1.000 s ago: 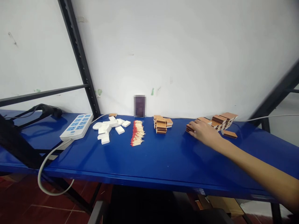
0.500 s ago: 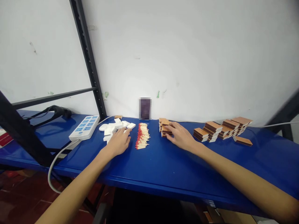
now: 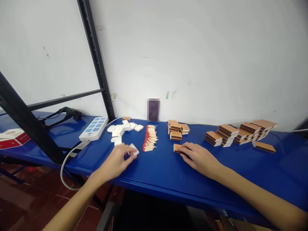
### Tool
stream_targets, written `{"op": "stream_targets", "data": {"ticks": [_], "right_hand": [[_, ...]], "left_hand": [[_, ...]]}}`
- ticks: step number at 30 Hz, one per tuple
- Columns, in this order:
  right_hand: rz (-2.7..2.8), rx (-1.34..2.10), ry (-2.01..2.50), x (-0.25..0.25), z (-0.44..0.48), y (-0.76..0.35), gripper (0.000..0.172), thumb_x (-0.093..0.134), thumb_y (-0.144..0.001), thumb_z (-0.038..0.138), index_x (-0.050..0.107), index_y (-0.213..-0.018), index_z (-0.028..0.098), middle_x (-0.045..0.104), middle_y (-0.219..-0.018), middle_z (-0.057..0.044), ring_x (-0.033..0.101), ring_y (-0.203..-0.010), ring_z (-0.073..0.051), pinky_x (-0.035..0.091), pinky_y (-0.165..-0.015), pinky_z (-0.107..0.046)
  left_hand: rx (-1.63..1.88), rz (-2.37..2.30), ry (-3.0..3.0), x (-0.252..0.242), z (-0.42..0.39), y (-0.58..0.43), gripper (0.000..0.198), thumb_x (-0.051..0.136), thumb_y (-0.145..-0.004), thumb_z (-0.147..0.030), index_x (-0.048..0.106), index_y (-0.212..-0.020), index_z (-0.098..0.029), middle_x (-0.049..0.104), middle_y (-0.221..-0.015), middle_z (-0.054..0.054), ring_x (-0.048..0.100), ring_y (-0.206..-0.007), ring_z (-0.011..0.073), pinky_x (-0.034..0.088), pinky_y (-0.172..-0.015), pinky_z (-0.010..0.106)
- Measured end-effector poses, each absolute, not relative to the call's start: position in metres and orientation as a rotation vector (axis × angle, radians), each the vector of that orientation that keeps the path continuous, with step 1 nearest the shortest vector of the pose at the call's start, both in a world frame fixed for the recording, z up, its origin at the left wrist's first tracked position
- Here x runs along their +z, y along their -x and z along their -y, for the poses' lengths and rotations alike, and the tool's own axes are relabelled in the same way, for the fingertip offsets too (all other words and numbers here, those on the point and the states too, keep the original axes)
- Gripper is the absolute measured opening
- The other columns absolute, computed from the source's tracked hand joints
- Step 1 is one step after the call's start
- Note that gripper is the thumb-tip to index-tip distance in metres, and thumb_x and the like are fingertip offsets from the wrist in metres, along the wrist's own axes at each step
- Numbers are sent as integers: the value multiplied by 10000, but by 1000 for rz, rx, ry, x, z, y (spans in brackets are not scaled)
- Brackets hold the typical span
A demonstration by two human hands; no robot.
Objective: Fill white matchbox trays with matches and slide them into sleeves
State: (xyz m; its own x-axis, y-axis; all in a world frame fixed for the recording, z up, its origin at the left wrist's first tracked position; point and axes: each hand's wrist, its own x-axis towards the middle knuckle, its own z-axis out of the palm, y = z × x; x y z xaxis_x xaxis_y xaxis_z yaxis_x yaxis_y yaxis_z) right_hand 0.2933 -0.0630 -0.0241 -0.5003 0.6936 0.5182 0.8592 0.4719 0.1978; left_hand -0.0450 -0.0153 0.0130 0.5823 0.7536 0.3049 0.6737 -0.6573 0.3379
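My left hand (image 3: 116, 160) pinches a small white matchbox tray (image 3: 134, 150) between thumb and fingers, low over the blue table. Behind it lies a loose heap of similar white trays (image 3: 117, 132). My right hand (image 3: 199, 158) is closed on a brown matchbox (image 3: 177, 148), with its far end under the fingers. Beyond that hand, several more brown matchboxes (image 3: 175, 136) sit in a small, uneven pile. Between my hands, a row of red-tipped matches (image 3: 150, 138) lies spread on the table.
Stepped stacks of matchboxes (image 3: 227, 130) stand on the right, with a single matchbox (image 3: 264, 146) lying in front. A white power strip (image 3: 94, 128) with its cord and a black metal post (image 3: 96, 57) are on the left. A pixelated dark rectangle (image 3: 153, 110) stands against the wall.
My left hand has drawn a white tray from the heap towards me. My right hand has pulled a matchbox nearer from the small pile, which is now more spread. The view has shifted slightly.
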Motion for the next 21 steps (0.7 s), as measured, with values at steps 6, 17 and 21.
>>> {"op": "stream_targets", "data": {"ticks": [6, 17, 21], "right_hand": [[2290, -478, 1105, -16, 61, -267, 182, 504, -924, 202, 674, -986, 181, 670, -910, -72, 607, -813, -181, 403, -734, -323], [2031, 98, 1298, -27, 18, -214, 143, 542, -889, 148, 682, -884, 173, 575, -718, -9, 520, -643, -123, 383, -613, -249], [2136, 139, 1356, -30, 20, -218, 154, 536, -906, 169, 684, -951, 167, 578, -777, -23, 520, -659, -129, 397, -635, -265]], "left_hand": [[610, -1037, -2477, -5, 66, 1, 218, 687, -839, -347, 675, -1023, -232, 715, -814, -17, 610, -837, 177, 385, -870, 318], [731, -656, -2404, 44, 23, 4, 199, 522, -944, -324, 675, -1009, -213, 713, -930, -2, 635, -821, 136, 453, -723, 232], [685, -733, -2362, 36, 2, 24, 171, 503, -941, -262, 657, -971, -195, 705, -933, 11, 641, -817, 126, 471, -690, 217]]}}
